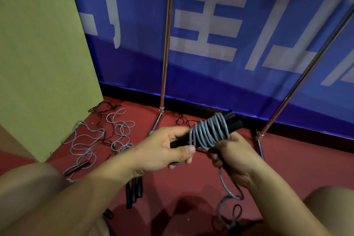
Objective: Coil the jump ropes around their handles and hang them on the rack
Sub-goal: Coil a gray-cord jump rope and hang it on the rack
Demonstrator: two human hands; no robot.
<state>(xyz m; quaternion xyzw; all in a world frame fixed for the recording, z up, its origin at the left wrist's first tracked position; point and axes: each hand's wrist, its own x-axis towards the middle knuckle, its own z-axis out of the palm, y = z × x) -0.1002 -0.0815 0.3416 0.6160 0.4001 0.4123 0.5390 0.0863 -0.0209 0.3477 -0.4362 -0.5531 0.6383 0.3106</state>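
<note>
I log, beside the rack pole (166, 44), polished shiny metal: grey rope (208, 132), glossy plastic-coated; black handles (232, 120), matt; floor (287, 159) below, red, matt; banner (229, 25) behind, smooth blue sheet.

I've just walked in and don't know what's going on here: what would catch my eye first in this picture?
First, the two hands in the middle: the left hand grips a pair of black handles wrapped in grey rope coils, while the right hand holds the rope's loose tail. Behind them a big blue banner with white characters fills the wall, with the chrome rack legs standing before it. More uncoiled ropes lie tangled on the red floor at the left.
</note>
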